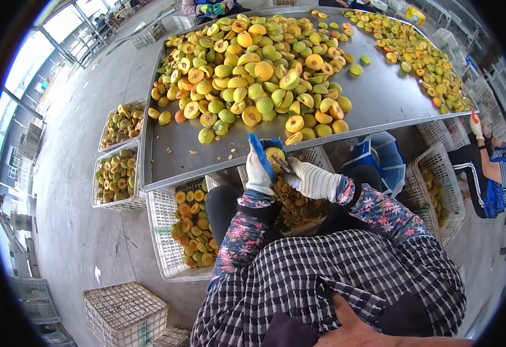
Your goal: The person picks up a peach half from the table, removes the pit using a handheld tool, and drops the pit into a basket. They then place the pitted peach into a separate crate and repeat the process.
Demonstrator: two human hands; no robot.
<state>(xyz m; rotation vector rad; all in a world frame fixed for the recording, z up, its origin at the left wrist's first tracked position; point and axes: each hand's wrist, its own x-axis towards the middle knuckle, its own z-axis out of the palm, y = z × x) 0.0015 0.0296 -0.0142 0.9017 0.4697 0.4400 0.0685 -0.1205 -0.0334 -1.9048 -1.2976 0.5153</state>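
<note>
My left hand (260, 166), in a white and blue glove, holds a yellow fruit half (274, 154) just off the near edge of the metal table (380, 95). My right hand (313, 179), in a striped white glove, grips a small tool (283, 166) whose tip touches that fruit. Both hands hover over a white crate (316, 157) filled with brownish pits (296, 205). A big heap of green and yellow fruit (253, 69), whole and halved, covers the far part of the table.
A white crate of halved fruit (190, 228) stands at my left knee. Two more crates (117, 173) sit left of the table, empty crates (124, 312) lower left. A person in blue (492, 173) sits at the right beside a crate (438, 191).
</note>
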